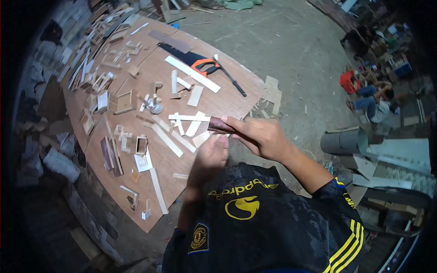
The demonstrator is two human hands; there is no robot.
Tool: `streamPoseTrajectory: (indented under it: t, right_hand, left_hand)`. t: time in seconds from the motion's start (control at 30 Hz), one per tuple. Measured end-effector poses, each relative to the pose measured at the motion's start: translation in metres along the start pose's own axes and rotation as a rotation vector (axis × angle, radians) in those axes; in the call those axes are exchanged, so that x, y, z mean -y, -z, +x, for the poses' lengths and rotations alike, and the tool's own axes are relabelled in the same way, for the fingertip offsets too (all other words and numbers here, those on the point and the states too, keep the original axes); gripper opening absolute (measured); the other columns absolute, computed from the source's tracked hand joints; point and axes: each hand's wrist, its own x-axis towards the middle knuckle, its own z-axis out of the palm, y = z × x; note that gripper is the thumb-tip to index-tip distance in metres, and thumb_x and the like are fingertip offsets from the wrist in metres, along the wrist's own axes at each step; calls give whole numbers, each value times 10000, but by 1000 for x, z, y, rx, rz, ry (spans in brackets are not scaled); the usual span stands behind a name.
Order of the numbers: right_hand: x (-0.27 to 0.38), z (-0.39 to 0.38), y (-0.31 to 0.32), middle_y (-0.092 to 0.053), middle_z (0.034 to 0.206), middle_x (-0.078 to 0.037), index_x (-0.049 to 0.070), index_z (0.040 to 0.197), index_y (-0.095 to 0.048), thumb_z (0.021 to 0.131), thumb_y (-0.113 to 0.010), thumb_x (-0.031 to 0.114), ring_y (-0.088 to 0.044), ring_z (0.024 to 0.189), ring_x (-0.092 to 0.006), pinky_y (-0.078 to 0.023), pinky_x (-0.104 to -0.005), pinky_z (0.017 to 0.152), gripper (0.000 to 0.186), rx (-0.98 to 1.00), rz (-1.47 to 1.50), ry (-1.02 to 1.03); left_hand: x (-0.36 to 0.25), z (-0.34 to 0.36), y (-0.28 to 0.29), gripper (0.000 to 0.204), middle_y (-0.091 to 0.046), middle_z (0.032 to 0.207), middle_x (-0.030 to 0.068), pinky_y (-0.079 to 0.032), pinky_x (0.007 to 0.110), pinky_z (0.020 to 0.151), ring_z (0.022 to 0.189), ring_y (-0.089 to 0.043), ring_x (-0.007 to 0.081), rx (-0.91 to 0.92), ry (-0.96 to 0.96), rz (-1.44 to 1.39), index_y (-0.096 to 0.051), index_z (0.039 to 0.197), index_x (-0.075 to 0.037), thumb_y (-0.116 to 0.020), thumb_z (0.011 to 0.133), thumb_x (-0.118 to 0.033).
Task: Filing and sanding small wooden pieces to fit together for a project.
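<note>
In front of my chest, my right hand [257, 135] is closed on a dark maroon, rough-looking sheet that resembles sandpaper [219, 123], thumb on top and fingers beneath. A pale wood strip [189, 117] runs left from the sheet's end. Whether the sheet wraps the strip or only overlaps it in view, I cannot tell. Below and left of the sheet is my left hand [213, 152], smeared by motion, with its grip unclear. Under and beyond the hands lie more pale wood strips [195, 123] on the brown board table [227, 105].
A handsaw with an orange and black handle [205, 66] lies at the table's far right. Small wooden boxes [124, 101] and offcuts cover its left side. A grey rolled sheet [344, 140] is on the floor at right. Other people [375, 105] sit farther back at right.
</note>
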Motion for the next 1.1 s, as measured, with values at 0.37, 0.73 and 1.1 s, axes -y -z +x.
streamPoseTrajectory:
  t: [0.37, 0.73, 1.1]
  right_hand:
    - [24, 49, -35, -662, 868, -157, 97, 1336, -564, 859, -671, 117, -648, 678, -290, -513, -347, 628, 489, -80, 230, -36]
    - [26, 69, -56, -610, 734, -131, 73, 1310, -587, 835, -691, 119, -612, 624, -270, -480, -353, 581, 489, 28, 261, 92]
    - [-22, 79, -41, -459, 613, -61, 157, 1292, -613, 812, -671, 143, -516, 524, -231, -419, -357, 492, 484, 60, 152, 263]
  left_hand:
    - [-21, -20, 55, 324, -446, 642, -18, -338, 235, 487, 534, -391, 54, -47, 29, -81, -504, 898, -53, -414, 1029, -336]
    - [-20, -34, 68, 336, -496, 653, 47, -407, 311, 568, 599, -480, 146, -248, -87, 175, -512, 935, -3, -427, 1017, -318]
    - [-1, 6, 44, 350, -511, 697, 72, -421, 350, 563, 604, -506, 169, -228, -321, 276, -544, 921, -16, -416, 1039, -319]
